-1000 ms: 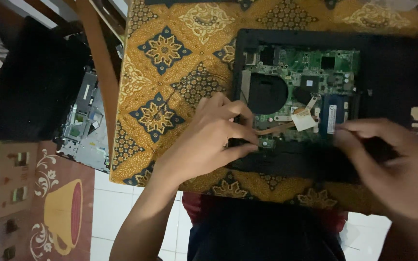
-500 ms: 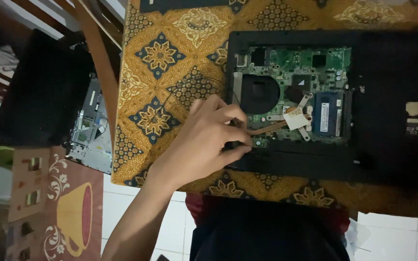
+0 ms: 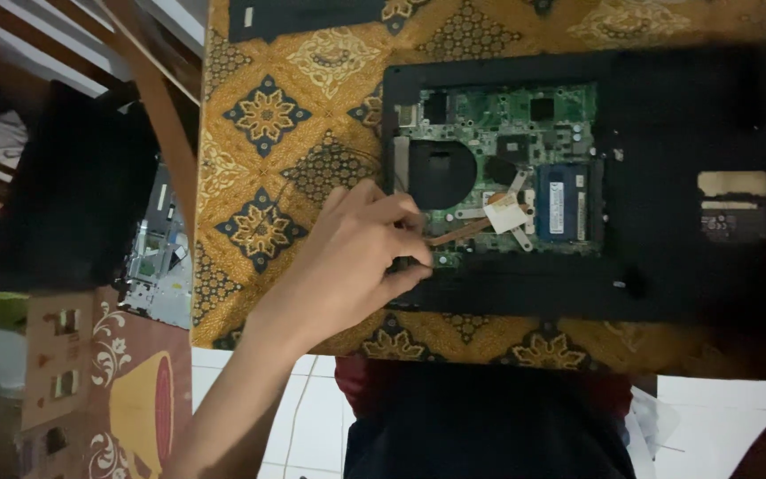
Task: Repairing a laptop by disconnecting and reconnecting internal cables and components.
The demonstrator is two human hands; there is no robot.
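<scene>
Overhead, the left hand (image 3: 347, 266) pinches its grip closed on the near-left end of the copper heat pipe (image 3: 463, 232), which runs up-right across the opened black laptop's green circuit board (image 3: 525, 124); right hand unseen.

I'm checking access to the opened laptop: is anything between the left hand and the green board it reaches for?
Nothing visible. The left hand rests at the front left edge of the open laptop, fingertips beside the bare green board. The copper pipe lies just past them, not blocking.

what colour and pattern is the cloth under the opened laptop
The patterned table cloth is golden yellow with dark blue diamond medallions and floral motifs, seen in the head view.
</scene>
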